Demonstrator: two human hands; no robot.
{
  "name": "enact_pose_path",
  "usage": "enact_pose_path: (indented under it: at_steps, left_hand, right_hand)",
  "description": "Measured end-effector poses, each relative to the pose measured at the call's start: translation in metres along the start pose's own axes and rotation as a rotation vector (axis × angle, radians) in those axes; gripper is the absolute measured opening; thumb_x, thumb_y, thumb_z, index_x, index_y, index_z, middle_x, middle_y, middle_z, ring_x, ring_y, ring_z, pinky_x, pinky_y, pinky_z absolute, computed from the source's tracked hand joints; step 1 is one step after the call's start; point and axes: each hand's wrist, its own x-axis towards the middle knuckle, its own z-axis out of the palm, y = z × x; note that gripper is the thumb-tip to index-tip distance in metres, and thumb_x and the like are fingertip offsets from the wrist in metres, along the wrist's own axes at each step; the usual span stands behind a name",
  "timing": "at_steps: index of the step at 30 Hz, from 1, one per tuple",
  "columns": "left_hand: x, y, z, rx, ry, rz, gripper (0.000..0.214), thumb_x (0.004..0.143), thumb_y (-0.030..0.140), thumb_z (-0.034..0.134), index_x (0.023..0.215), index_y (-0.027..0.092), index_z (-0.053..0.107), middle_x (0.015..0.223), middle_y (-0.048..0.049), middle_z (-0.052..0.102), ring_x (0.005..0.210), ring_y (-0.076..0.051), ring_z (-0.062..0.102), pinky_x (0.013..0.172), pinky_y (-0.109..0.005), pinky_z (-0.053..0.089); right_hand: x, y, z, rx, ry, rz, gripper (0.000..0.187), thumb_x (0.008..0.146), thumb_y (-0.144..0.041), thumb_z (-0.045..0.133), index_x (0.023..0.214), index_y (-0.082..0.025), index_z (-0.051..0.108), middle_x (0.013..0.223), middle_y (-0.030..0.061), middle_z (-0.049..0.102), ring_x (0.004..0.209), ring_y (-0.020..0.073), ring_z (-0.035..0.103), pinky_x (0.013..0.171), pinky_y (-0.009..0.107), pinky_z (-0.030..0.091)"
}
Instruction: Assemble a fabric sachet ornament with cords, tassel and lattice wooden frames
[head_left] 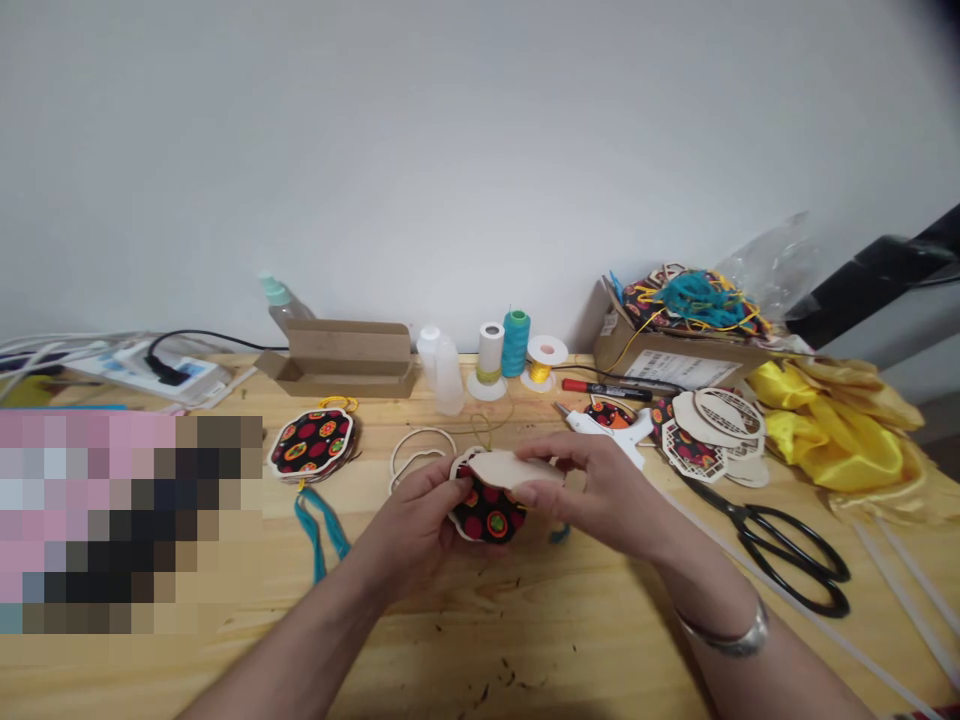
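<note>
My left hand [420, 515] grips the left edge of a dark fabric ornament [487, 515] with red and orange round motifs and a pale scalloped wooden rim. Over the ornament's upper part, my right hand [581, 490] pinches a thin pale wooden piece [510, 469], tilted across it. Whether the two touch along the far edge I cannot tell. Yellow thread [484, 430] trails out behind the ornament, and a bit of teal cord [559, 534] shows below my right hand. Pale wooden ring frames [424, 445] lie just beyond my left hand.
At left, a stack of similar ornaments [313, 443] has a teal tassel [321, 535]. Behind stand an open cardboard box [349, 365], thread spools [516, 343] and a bottle [442, 370]. At right are a glue gun [607, 430], marker [607, 390], black scissors [780, 545] and yellow cloth [840, 430].
</note>
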Motion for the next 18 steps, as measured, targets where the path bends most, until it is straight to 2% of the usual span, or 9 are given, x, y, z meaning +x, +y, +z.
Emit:
enact_pose_path:
  at_steps: [2,4,8,14,18]
  left_hand:
    - [0.000,0.002,0.001,-0.036,0.008,0.012,0.008,0.077,0.018,0.059,0.083,0.016,0.065,0.067,-0.0020,0.061,0.059,-0.011,0.055,0.059,-0.027,0.052]
    - [0.001,0.003,0.001,-0.050,0.014,0.036,0.007,0.077,0.017,0.058,0.080,0.015,0.064,0.062,-0.0005,0.058,0.056,-0.009,0.052,0.057,-0.023,0.050]
    - [0.003,0.003,-0.001,-0.042,0.011,0.105,0.008,0.078,0.015,0.056,0.078,0.015,0.064,0.062,0.0002,0.058,0.054,-0.008,0.050,0.057,-0.021,0.047]
    - [0.002,0.004,0.000,-0.039,-0.010,0.121,0.018,0.080,0.017,0.056,0.096,0.018,0.065,0.074,-0.0022,0.064,0.062,-0.010,0.055,0.061,-0.022,0.048]
    - [0.001,0.004,0.001,-0.021,-0.008,0.118,0.021,0.080,0.019,0.058,0.100,0.018,0.066,0.080,-0.0037,0.066,0.064,-0.010,0.057,0.064,-0.023,0.049]
  right_hand:
    - [-0.002,-0.001,0.008,-0.093,0.111,-0.095,0.045,0.069,-0.051,0.065,0.100,-0.019,0.066,0.097,0.0066,0.066,0.087,0.0208,0.060,0.075,0.034,0.049]
    - [-0.002,0.000,0.015,-0.165,0.167,-0.197,0.052,0.065,-0.051,0.068,0.103,-0.016,0.063,0.105,0.0100,0.063,0.097,0.0233,0.057,0.085,0.038,0.047]
    - [0.001,0.006,0.023,-0.271,0.224,-0.338,0.060,0.065,-0.051,0.069,0.109,-0.011,0.059,0.113,0.0151,0.059,0.104,0.0258,0.053,0.090,0.042,0.045]
    - [0.003,0.011,0.026,-0.353,0.263,-0.405,0.067,0.064,-0.054,0.068,0.110,-0.006,0.058,0.115,0.0196,0.057,0.107,0.0273,0.051,0.093,0.043,0.043]
    - [0.002,0.013,0.027,-0.359,0.266,-0.414,0.067,0.065,-0.055,0.067,0.111,-0.006,0.058,0.117,0.0197,0.056,0.108,0.0270,0.050,0.095,0.043,0.042]
